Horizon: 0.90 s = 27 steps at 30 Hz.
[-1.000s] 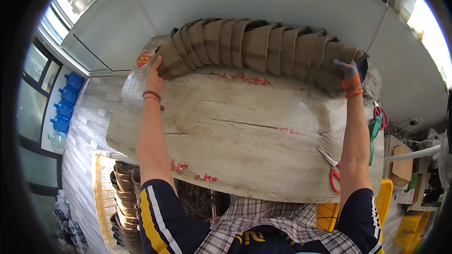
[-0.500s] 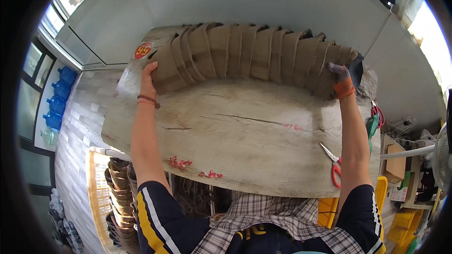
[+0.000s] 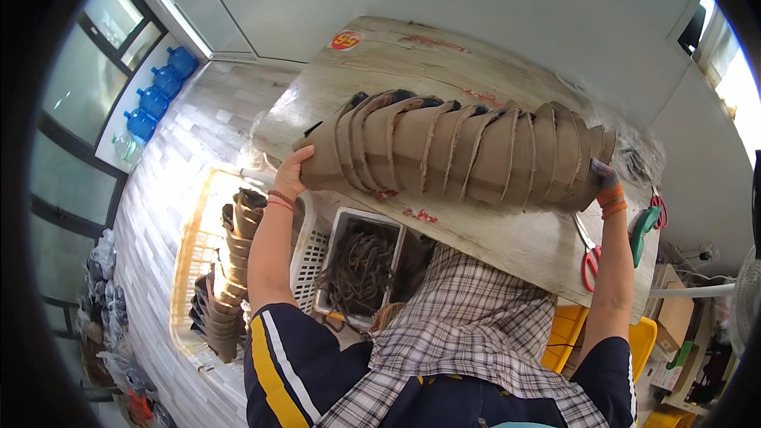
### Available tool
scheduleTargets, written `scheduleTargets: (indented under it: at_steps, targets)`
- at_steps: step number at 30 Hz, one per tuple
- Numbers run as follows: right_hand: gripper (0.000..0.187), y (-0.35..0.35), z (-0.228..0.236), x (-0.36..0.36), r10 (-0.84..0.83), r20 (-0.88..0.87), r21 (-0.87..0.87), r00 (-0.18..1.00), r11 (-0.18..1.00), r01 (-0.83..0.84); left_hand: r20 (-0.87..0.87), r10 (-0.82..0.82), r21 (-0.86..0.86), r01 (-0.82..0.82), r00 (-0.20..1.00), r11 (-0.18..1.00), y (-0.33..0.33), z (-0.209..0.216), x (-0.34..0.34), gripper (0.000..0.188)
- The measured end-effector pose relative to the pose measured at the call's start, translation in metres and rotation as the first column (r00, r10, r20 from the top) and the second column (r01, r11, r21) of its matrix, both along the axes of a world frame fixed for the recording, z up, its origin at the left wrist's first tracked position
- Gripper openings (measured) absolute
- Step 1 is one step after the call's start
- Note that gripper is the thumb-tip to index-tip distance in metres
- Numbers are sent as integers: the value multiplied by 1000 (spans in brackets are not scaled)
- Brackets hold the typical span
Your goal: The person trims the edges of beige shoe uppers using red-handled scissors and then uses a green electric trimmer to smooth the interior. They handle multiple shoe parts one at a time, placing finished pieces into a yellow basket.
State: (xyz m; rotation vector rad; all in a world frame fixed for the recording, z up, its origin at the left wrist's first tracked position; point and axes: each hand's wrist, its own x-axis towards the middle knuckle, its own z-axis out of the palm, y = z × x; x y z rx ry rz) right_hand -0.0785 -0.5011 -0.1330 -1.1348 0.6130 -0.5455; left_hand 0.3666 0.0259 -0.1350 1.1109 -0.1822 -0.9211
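Between my two hands hangs a long row of nested, curved brown pieces [image 3: 444, 150], suede-like outside and dark inside. It is tilted and held over the near part of the wood-patterned table [image 3: 491, 230]. My left hand [image 3: 292, 172] is closed on the left end piece, thumb on top. My right hand [image 3: 607, 187], in a grey glove with an orange cuff, grips the right end. Red-handled scissors [image 3: 590, 263] lie on the table beside my right forearm. A green-handled tool [image 3: 644, 231] and another red-handled pair of scissors [image 3: 660, 208] are just right of that arm.
A pale yellow plastic basket [image 3: 193, 247] on the floor at left holds more stacked brown pieces [image 3: 230, 285]. By my knees stands a white bin [image 3: 336, 246] of dark strips [image 3: 366, 263]. Blue water bottles [image 3: 151, 103] line the left wall; a fan [image 3: 745, 301] is at right.
The row of brown pieces has come off the far part of the table, toward me and left over the near edge, still gripped by both hands. My view has turned left.
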Motion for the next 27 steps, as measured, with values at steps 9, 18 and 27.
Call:
scheduleTargets:
  at_steps: [9,18,27]
  targets:
    - [61,124,0,-18,-710,119,-918,694,188,349,982,138,-47,-543,128,839,-49,41,-24,63]
    - [66,163,-35,-47,-780,-152,-958,607,268,104,951,-203,127,-302,-234,945,-99,79,-76,73]
    - [65,163,-50,-51,-815,-167,-968,555,242,63,780,-485,329,-400,-396,855,-121,90,-113,53]
